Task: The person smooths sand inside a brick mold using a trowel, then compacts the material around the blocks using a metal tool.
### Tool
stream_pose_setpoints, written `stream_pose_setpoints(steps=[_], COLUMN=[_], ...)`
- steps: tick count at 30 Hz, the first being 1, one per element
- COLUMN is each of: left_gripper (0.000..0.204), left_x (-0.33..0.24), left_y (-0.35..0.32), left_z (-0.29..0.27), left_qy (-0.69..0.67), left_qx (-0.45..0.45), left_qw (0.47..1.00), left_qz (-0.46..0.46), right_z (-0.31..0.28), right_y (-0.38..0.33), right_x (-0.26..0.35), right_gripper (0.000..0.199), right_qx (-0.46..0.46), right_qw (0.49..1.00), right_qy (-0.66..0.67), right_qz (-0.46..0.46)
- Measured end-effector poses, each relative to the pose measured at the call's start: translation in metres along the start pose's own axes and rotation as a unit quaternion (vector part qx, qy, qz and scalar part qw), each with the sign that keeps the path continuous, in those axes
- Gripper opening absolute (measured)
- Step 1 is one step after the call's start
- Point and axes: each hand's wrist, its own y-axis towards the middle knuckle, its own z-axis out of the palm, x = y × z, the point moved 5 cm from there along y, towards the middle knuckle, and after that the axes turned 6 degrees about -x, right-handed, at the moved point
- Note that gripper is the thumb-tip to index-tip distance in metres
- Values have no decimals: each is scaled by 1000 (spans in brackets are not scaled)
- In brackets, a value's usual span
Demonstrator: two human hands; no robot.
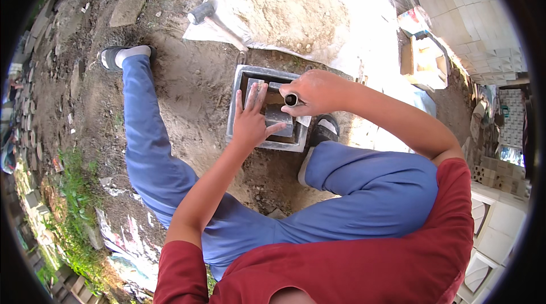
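Observation:
A grey rectangular box-like mould (pixel 234 112) lies on the dirt between my feet, with a smaller grey block-shaped piece (pixel 278 115) inside its frame. My left hand (pixel 250 119) rests on the mould with its fingers spread, holding nothing. Over the mould's right side, my right hand (pixel 318 91) is closed around a hollow metal pipe (pixel 291 100), whose round open end faces up. The lower end of the pipe is hidden by the hand and the mould.
Beyond the mould, a pile of pale sandy powder (pixel 293 14) lies on a white sheet (pixel 256 34). A mallet (pixel 200 13) with a grey head lies at the sheet's near left edge. Patterned pale blocks (pixel 495 59) line the right; a flat stone (pixel 129 8) lies far left.

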Motion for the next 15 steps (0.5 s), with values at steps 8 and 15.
stream_pose_setpoints(steps=[8, 15], left_gripper=[79, 61], left_x=[13, 34], left_y=[-8, -6], left_z=[-8, -39], left_qy=[-19, -113], left_qx=[87, 145], left_qw=[996, 983], left_qz=[-13, 14], right_z=[9, 17], right_y=[11, 1], right_x=[-23, -35], right_gripper=[39, 35], right_qx=[18, -41], right_qw=[998, 992], right_qy=[29, 63], right_qz=[52, 98])
